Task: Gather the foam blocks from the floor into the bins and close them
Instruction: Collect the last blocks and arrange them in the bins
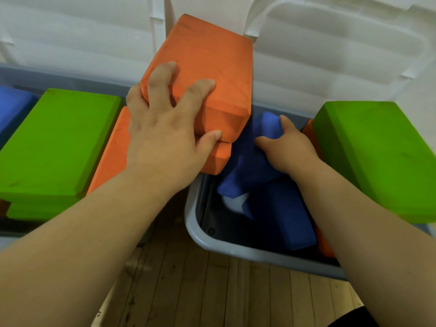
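Head view: left hand (162,131) is clamped over the top orange block (207,67), thumb on its near face, stacked on a second orange block (217,159); right hand (290,147) is grabbing a blue block (250,168) down inside the right bin (212,244); I'd flatten the blue first so the orange drops in level, otherwise the lid (330,43) probably won't shut.

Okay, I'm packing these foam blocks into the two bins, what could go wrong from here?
The top orange block under your left hand rests on a lower orange block over the gap between the bins; it could slide to the floor. The green block on the right rides above the rim of the grey bin, so its lid may not shut. The blue block your right hand grips lies tilted, wasting room.
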Demonstrator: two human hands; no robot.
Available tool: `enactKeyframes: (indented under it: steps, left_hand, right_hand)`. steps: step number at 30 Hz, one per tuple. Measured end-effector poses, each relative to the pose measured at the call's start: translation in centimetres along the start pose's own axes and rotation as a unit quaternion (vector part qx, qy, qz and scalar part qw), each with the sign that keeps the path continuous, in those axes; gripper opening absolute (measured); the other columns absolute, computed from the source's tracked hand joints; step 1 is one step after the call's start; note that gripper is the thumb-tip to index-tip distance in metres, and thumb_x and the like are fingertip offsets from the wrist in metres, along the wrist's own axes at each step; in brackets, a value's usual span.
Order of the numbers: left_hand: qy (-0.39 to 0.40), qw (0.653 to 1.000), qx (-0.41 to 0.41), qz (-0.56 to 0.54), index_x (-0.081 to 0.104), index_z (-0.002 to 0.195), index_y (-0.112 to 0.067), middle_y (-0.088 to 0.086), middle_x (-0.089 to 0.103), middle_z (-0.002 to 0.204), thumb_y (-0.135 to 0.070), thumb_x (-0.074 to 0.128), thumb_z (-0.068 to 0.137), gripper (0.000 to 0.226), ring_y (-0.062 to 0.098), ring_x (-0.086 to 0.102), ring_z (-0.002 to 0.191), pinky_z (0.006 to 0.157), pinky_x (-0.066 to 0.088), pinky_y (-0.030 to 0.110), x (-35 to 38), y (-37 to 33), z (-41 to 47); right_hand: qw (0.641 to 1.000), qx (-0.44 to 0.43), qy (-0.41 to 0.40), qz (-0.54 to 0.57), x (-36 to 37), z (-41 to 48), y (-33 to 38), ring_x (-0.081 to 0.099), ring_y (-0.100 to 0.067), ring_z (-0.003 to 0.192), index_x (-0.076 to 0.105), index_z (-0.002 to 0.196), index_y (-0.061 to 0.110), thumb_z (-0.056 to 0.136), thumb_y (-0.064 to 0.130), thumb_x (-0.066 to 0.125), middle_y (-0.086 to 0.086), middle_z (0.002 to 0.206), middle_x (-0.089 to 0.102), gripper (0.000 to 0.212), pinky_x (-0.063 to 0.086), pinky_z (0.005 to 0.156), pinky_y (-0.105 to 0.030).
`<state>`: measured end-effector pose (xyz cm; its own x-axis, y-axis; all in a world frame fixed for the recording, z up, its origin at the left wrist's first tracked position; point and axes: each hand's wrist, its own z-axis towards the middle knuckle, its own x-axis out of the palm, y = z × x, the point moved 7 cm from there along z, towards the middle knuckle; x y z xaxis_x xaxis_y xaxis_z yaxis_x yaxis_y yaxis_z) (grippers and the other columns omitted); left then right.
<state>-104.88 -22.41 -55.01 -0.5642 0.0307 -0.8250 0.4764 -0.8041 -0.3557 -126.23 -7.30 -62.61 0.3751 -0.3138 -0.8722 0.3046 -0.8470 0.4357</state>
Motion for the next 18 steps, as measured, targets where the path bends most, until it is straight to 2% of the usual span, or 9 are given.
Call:
enactKeyframes:
  steps: [3, 6, 11, 14, 16, 18]
  left_hand:
    - [0.000, 1.000, 0.003, 0.005, 0.040, 0.148, -0.043, 0.012, 0.020, 0.162, -0.058, 0.071, 0.082, 0.075, 0.052, 0.028, 0.139, 0.119, 0.024, 0.060, -0.1, 0.0, -0.1]
    - [0.004, 1.000, 0.000, 0.006, 0.038, 0.149, -0.044, 0.011, 0.019, 0.162, -0.059, 0.071, 0.082, 0.076, 0.052, 0.027, 0.140, 0.119, 0.024, 0.059, 0.0, 0.1, 0.0]
    - [0.002, 1.000, 0.000, 0.006, 0.039, 0.148, -0.044, 0.011, 0.020, 0.162, -0.059, 0.071, 0.081, 0.076, 0.051, 0.028, 0.140, 0.119, 0.025, 0.058, 0.0, -0.1, 0.0]
    - [0.002, 1.000, -0.001, 0.008, 0.039, 0.148, -0.044, 0.011, 0.020, 0.162, -0.059, 0.071, 0.081, 0.075, 0.052, 0.029, 0.139, 0.119, 0.024, 0.058, -0.1, -0.1, 0.1]
    - [0.003, 1.000, -0.002, 0.006, 0.040, 0.148, -0.044, 0.012, 0.021, 0.162, -0.059, 0.071, 0.081, 0.075, 0.053, 0.029, 0.138, 0.118, 0.025, 0.059, -0.1, -0.1, 0.0]
    - [0.003, 1.000, -0.002, 0.004, 0.040, 0.147, -0.044, 0.011, 0.021, 0.162, -0.058, 0.072, 0.081, 0.075, 0.053, 0.029, 0.137, 0.118, 0.026, 0.059, -0.2, -0.1, 0.0]
  right_hand:
    - [0.998, -0.015, -0.026, -0.054, -0.7, 0.0, 0.0, 0.054, -0.040, 0.129, 0.007, 0.165, 0.025, 0.094, 0.054, 0.062, -0.017, 0.149, 0.053, 0.094, 0.046, 0.099, -0.042]
    - [0.997, -0.018, -0.036, -0.067, -0.9, -0.1, -0.3, 0.053, -0.041, 0.131, 0.010, 0.165, 0.025, 0.094, 0.058, 0.060, -0.017, 0.151, 0.051, 0.093, 0.044, 0.103, -0.043]
    - [0.999, 0.006, -0.014, 0.032, -0.9, -0.4, 0.0, 0.044, -0.035, 0.142, 0.017, 0.164, 0.030, 0.093, 0.063, 0.058, -0.011, 0.160, 0.041, 0.088, 0.039, 0.112, -0.039]
    - [1.000, 0.015, 0.008, 0.020, -0.4, -1.1, 0.2, 0.044, -0.037, 0.141, 0.012, 0.164, 0.033, 0.092, 0.062, 0.059, -0.014, 0.161, 0.040, 0.091, 0.040, 0.113, -0.042]
    - [0.998, 0.027, 0.053, -0.030, 0.7, -1.9, 0.1, 0.055, -0.042, 0.127, 0.003, 0.164, 0.037, 0.090, 0.063, 0.064, -0.015, 0.156, 0.045, 0.100, 0.052, 0.102, -0.047]
    - [0.989, 0.041, 0.127, -0.069, 2.2, -3.2, -0.1, 0.065, -0.041, 0.105, -0.007, 0.162, 0.042, 0.084, 0.061, 0.073, -0.016, 0.150, 0.050, 0.114, 0.062, 0.080, -0.050]
